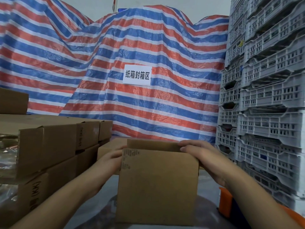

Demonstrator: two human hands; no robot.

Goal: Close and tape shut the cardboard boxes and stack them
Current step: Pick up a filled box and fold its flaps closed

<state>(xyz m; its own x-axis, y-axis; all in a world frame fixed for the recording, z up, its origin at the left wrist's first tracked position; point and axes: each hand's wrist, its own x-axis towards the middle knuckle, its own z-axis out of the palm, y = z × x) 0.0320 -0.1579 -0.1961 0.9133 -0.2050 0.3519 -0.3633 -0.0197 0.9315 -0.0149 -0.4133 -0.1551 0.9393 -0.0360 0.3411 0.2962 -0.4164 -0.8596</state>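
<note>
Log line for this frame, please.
both hands on cardboard box | left hand grips left side | right hand grips top-right edge | stacked boxes left

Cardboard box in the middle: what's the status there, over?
Left hand and right hand both gripping the cardboard box at its top corners. No tape visible on it. Stacked boxes close on the left, grey crates right.

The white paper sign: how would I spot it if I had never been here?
Look at the big red, white and blue striped tarp that fills the background, left of the stacked grey plastic crates. The white paper sign is stuck near its middle, above the box held by both hands. It is the only plain white rectangle, with black characters.
</note>
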